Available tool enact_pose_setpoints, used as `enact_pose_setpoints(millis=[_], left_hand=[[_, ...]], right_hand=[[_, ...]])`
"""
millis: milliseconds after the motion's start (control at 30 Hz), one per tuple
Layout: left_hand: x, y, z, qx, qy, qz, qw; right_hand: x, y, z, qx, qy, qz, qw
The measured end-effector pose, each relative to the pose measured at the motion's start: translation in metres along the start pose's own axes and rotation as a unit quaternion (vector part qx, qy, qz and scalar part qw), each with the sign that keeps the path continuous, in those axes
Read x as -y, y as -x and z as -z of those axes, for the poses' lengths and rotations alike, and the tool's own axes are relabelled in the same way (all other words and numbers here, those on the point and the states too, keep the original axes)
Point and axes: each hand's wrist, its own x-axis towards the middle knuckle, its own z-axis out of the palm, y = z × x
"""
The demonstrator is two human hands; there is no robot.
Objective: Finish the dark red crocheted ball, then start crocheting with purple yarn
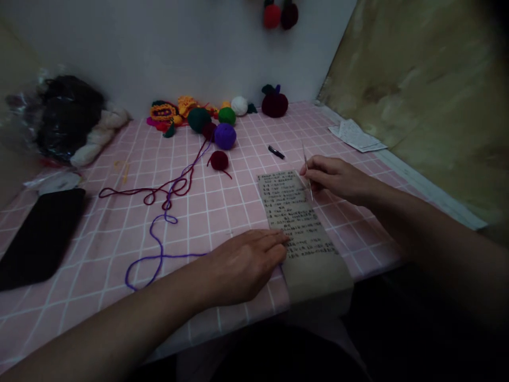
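Observation:
My left hand (242, 262) lies flat on the pink checked tablecloth (119, 223), fingers stretched out, fingertips touching the left edge of a long brown paper strip (302, 223) covered in handwriting. My right hand (338, 178) rests at the strip's upper right corner, fingers pinched on a thin metal crochet hook (307, 170) that points up and away. The strip's lower end hangs over the table's front edge. Purple yarn (159, 249) and dark red yarn (159, 188) trail across the cloth to my left hand's left.
Small yarn balls, purple (225, 136), maroon (219, 159), green (226, 115) and white (239, 105), sit at the back with crocheted pieces (170, 112). A small black object (275, 152) lies behind the strip. A black pouch (42, 236) lies left; folded papers (356, 135) right.

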Motion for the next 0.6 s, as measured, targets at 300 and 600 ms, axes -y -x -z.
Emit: enact_pose_setpoints(millis=[300, 600], left_hand=[[-0.004, 0.002, 0.003, -0.007, -0.036, 0.008, 0.999], [-0.006, 0.005, 0.009, -0.013, -0.058, 0.021, 0.998]], right_hand=[[-0.024, -0.003, -0.002, -0.062, 0.065, 0.02, 0.996], [-0.006, -0.008, -0.02, -0.001, 0.163, 0.035, 0.986]])
